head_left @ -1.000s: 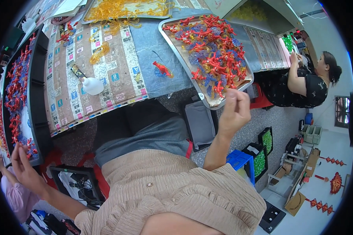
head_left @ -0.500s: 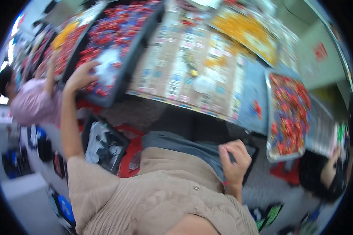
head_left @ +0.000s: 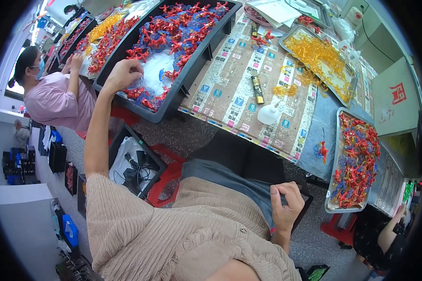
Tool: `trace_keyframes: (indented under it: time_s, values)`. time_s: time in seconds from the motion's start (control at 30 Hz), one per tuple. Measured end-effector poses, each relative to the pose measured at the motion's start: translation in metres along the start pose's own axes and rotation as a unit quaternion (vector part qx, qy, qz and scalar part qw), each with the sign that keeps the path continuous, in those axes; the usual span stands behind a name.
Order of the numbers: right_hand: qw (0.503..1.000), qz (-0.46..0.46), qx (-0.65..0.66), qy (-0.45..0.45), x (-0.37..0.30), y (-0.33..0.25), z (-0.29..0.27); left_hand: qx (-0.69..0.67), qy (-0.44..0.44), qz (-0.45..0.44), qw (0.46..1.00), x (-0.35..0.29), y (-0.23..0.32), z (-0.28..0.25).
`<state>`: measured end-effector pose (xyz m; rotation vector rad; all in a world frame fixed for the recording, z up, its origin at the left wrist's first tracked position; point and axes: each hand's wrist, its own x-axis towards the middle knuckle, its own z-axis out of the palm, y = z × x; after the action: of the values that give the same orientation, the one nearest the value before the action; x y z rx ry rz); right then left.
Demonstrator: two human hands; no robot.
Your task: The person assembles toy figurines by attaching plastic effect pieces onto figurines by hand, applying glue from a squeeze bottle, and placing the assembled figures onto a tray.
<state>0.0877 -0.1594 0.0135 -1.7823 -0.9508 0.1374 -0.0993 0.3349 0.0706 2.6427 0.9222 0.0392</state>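
My left hand (head_left: 123,76) is over the near left part of a deep black tray (head_left: 176,89), fingers bent together. What they pinch, if anything, I cannot make out. The tray holds many small red and blue plastic figures (head_left: 178,40) around a bare whitish patch (head_left: 157,70). My right hand (head_left: 287,206) is raised above my lap, off the table, with its fingers curled in and nothing visible in them.
A patterned table (head_left: 229,93) carries a black-and-gold tube (head_left: 257,90), a white round-bodied bottle (head_left: 268,114) and a tray of yellow pieces (head_left: 314,51). A metal tray (head_left: 335,187) of figures stands right. Co-workers (head_left: 56,100) sit at both sides; a black crate (head_left: 157,161) is below left.
My left hand's spread fingers have drawn together over the tray. My right hand has curled tighter above my lap. The whole view has shifted, and the blur has cleared.
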Motion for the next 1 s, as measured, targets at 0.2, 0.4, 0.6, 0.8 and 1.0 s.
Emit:
trace_keyframes:
  time_s: [0.2, 0.4, 0.6, 0.8, 1.0]
  values:
    - [1.000, 0.005, 0.000, -0.001, 0.002, -0.001, 0.000, -0.408, -0.034, -0.023, 0.912, -0.010, 0.000, -0.009]
    - [1.000, -0.005, 0.015, -0.016, 0.003, -0.002, 0.007, -0.606, 0.008, 0.017, 0.795, -0.030, 0.024, -0.003]
    - [0.997, -0.041, 0.046, -0.047, 0.004, -0.005, 0.013, -0.685, 0.021, 0.005, 0.728, -0.050, 0.060, 0.003]
    - [0.983, 0.041, 0.162, -0.079, 0.017, -0.008, 0.024, -0.792, -0.124, 0.125, 0.584, -0.077, 0.163, 0.065]
    - [0.876, 0.179, 0.435, -0.108, 0.040, -0.022, 0.035, -0.828, -0.208, 0.080, 0.515, -0.098, 0.229, 0.142]
